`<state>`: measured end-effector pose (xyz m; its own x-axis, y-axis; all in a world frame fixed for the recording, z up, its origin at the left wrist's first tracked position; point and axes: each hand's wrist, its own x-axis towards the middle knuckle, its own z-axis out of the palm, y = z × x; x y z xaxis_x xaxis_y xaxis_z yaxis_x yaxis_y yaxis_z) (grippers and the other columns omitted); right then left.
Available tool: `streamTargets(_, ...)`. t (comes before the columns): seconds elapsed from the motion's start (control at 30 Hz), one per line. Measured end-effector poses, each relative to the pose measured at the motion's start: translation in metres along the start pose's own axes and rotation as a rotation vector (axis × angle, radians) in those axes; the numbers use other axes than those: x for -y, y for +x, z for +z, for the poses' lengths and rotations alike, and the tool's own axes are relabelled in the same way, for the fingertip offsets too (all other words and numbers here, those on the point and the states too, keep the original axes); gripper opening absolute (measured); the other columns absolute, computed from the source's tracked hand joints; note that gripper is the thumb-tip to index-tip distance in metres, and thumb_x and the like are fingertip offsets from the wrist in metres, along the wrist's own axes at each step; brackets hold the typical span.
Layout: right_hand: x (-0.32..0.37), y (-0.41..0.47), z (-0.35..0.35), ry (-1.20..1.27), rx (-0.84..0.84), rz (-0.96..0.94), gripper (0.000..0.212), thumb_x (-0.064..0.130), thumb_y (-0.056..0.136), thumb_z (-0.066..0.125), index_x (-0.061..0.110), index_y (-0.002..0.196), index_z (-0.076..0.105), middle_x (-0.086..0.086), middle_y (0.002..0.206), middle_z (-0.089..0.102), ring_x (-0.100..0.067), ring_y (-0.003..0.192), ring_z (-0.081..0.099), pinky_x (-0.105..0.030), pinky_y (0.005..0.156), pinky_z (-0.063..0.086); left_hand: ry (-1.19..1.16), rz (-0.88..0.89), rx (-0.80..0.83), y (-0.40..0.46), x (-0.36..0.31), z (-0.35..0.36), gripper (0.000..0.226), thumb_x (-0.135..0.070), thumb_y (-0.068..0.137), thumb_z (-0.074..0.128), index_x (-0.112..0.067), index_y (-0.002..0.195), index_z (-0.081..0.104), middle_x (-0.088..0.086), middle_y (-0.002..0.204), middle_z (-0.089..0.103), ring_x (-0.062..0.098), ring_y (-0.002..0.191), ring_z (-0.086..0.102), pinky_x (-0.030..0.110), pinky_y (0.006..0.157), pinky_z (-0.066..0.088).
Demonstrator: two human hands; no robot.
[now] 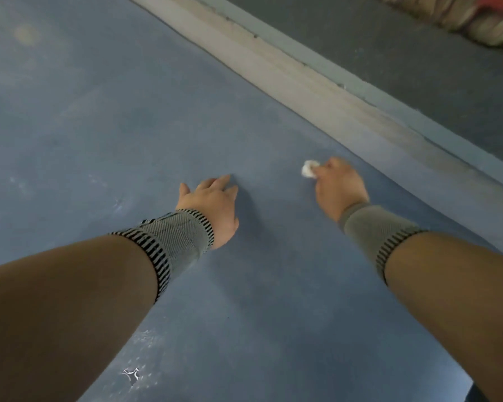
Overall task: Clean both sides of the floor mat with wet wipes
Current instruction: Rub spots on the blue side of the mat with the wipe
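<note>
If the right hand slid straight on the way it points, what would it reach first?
The right hand, gripping a crumpled white wet wipe on the blue floor mat, points up and slightly left. Bare mat lies ahead, then probably the mat's edge and the pale grey floor strip; depth is unclear.

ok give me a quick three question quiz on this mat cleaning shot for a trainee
1. True or false: the right hand holds a crumpled white wet wipe.
2. What is the left hand doing? A) lifting the mat's edge B) resting with its fingers on the blue foam floor mat C) holding a spray bottle
3. What is worn on both wrists?

Key: 1 true. 2 B. 3 grey knitted wristbands with striped edges, left and right.
</note>
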<state>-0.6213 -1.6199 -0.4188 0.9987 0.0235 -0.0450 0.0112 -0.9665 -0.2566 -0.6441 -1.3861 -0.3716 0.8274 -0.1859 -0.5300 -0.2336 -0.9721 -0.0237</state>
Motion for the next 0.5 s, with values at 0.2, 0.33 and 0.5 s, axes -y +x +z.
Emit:
streamTargets(0.2,0.061,0.022,0.013,0.255,0.067,-0.102,0.015,0.017,0.091,0.052,0.024,0.079,0.058,-0.009,0.098,0.055,-0.029,0.094,0.05,-0.031,0.077,0.038,-0.064,-0.03,0.04,0.024,-0.017,-0.008,0.067,-0.036,0.097,0.04,-0.022,0.155,0.009,-0.012,0.162,-0.002,0.017,0.149,0.004,0.058,0.116,0.01)
streamTargets(0.33,0.023,0.002,0.009,0.032,0.003,-0.182,0.025,0.024,0.089,0.057,0.018,0.065,0.051,0.003,0.066,0.044,-0.022,0.07,0.044,-0.027,0.058,0.029,-0.03,0.002,0.105,0.023,-0.01,-0.012,0.066,-0.036,0.099,0.037,-0.026,0.155,0.004,-0.013,0.162,-0.006,0.017,0.149,0.003,0.058,0.116,0.008)
streamTargets(0.5,-0.003,0.036,-0.006,0.121,-0.12,0.191,0.019,0.009,0.091,0.047,0.016,0.098,0.062,-0.01,0.104,0.056,-0.031,0.101,0.054,-0.018,0.071,0.042,-0.004,0.018,0.084,0.026,-0.013,-0.009,0.066,-0.035,0.099,0.037,-0.024,0.155,0.004,-0.012,0.162,-0.005,0.019,0.149,0.002,0.056,0.116,0.009)
